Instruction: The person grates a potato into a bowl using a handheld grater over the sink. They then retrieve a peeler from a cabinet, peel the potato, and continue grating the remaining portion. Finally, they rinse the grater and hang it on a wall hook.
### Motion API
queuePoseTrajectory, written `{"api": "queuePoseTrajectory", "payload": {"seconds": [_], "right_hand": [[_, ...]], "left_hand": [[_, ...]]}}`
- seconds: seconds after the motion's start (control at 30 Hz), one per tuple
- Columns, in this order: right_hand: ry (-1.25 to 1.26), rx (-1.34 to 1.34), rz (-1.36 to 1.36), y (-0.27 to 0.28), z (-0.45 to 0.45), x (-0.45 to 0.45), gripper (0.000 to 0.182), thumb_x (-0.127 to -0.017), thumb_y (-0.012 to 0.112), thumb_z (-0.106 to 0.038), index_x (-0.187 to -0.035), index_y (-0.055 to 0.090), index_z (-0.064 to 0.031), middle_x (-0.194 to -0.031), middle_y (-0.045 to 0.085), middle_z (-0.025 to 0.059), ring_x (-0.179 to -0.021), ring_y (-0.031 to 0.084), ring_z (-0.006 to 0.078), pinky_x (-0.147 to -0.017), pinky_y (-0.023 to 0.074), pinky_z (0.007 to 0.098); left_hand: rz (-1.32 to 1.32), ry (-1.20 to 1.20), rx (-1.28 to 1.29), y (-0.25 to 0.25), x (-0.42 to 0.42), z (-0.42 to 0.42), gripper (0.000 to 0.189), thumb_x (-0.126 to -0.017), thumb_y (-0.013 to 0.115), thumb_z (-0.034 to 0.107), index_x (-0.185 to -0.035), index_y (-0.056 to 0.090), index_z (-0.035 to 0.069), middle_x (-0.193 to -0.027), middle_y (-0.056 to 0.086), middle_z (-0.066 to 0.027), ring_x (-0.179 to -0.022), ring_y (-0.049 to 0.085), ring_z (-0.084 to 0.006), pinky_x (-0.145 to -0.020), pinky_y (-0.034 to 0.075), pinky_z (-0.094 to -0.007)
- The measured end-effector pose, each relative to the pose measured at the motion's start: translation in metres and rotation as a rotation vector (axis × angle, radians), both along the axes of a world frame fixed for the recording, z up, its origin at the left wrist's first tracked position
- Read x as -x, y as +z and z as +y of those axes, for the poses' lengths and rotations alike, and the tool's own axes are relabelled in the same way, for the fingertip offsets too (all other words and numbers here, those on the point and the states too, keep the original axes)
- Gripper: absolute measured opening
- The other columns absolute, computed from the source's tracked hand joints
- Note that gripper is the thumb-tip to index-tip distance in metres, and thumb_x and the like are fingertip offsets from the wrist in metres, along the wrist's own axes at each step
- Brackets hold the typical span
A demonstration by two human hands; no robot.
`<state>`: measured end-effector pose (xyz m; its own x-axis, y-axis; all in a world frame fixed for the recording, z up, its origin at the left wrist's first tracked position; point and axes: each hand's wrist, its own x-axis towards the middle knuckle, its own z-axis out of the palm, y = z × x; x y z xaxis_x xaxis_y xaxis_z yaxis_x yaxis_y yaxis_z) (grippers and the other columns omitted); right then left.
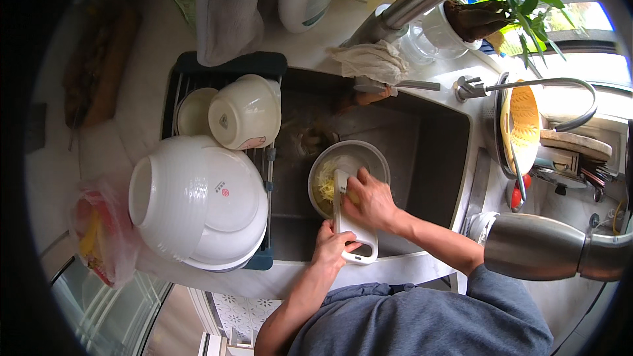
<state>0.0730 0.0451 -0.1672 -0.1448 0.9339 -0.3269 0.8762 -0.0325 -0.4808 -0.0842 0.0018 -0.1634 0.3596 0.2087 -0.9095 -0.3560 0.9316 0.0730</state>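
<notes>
My left hand is closed around the handle end of a white handheld grater, which slants over the rim of a round bowl in the sink. Against the grater's face, my right hand presses a pale yellow piece of food, mostly hidden under the fingers. Thin yellow shreds lie in the bowl, to the left of the grater.
Left of the bowl, a rack across the dark sink bears upturned white bowls and a cream bowl. A cloth hangs on the faucet beyond. A metal container stands near my right forearm.
</notes>
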Motion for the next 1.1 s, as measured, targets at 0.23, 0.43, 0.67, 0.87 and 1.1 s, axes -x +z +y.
{"api": "queuePoseTrajectory", "payload": {"seconds": [0.23, 0.43, 0.67, 0.87, 1.1], "right_hand": [[-0.004, 0.100, -0.022, -0.040, 0.030, -0.010, 0.033, -0.079, 0.062, -0.028, -0.102, 0.053, -0.0054, -0.099, 0.056, 0.0211, -0.085, 0.061, 0.0408, -0.070, 0.0512, 0.0522], [0.099, -0.043, 0.119, 0.019, -0.021, -0.006, 0.030, -0.078, 0.065, -0.026, -0.094, 0.052, -0.0048, -0.091, 0.052, 0.0184, -0.081, 0.061, 0.0377, -0.063, 0.0520, 0.0499], [0.004, 0.114, -0.061, -0.040, 0.038, -0.009, 0.034, -0.082, 0.061, -0.029, -0.102, 0.050, -0.0038, -0.101, 0.054, 0.0226, -0.087, 0.061, 0.0415, -0.070, 0.0513, 0.0533], [0.124, -0.029, 0.117, 0.013, -0.016, -0.004, 0.032, -0.079, 0.065, -0.026, -0.097, 0.050, -0.0035, -0.094, 0.052, 0.0210, -0.083, 0.061, 0.0395, -0.064, 0.0523, 0.0503], [-0.018, 0.180, -0.096, -0.036, 0.038, -0.009, 0.036, -0.083, 0.059, -0.027, -0.106, 0.048, -0.0014, -0.106, 0.054, 0.0247, -0.094, 0.060, 0.0416, -0.075, 0.0516, 0.0532]], "left_hand": [[0.009, 0.008, -0.001, 0.008, 0.002, 0.001, 0.047, -0.075, 0.054, -0.016, -0.117, 0.043, 0.001, -0.113, 0.055, -0.0177, -0.102, 0.061, -0.0333, -0.087, 0.055, -0.0557], [-0.039, 0.018, -0.006, 0.006, 0.000, 0.001, 0.047, -0.076, 0.053, -0.017, -0.117, 0.042, 0.003, -0.112, 0.055, -0.0158, -0.102, 0.061, -0.0317, -0.088, 0.054, -0.0566], [-0.001, -0.026, -0.013, 0.005, 0.000, 0.005, 0.049, -0.075, 0.053, -0.017, -0.120, 0.043, -0.001, -0.115, 0.056, -0.0181, -0.107, 0.060, -0.0344, -0.091, 0.052, -0.0572], [-0.021, -0.029, -0.032, 0.002, -0.002, 0.003, 0.045, -0.075, 0.053, -0.017, -0.116, 0.043, 0.000, -0.116, 0.054, -0.0182, -0.106, 0.060, -0.0352, -0.090, 0.053, -0.0575], [-0.005, -0.027, -0.006, 0.006, 0.000, 0.005, 0.047, -0.074, 0.053, -0.018, -0.116, 0.042, 0.000, -0.114, 0.055, -0.0182, -0.106, 0.060, -0.0353, -0.092, 0.052, -0.0584]]}}
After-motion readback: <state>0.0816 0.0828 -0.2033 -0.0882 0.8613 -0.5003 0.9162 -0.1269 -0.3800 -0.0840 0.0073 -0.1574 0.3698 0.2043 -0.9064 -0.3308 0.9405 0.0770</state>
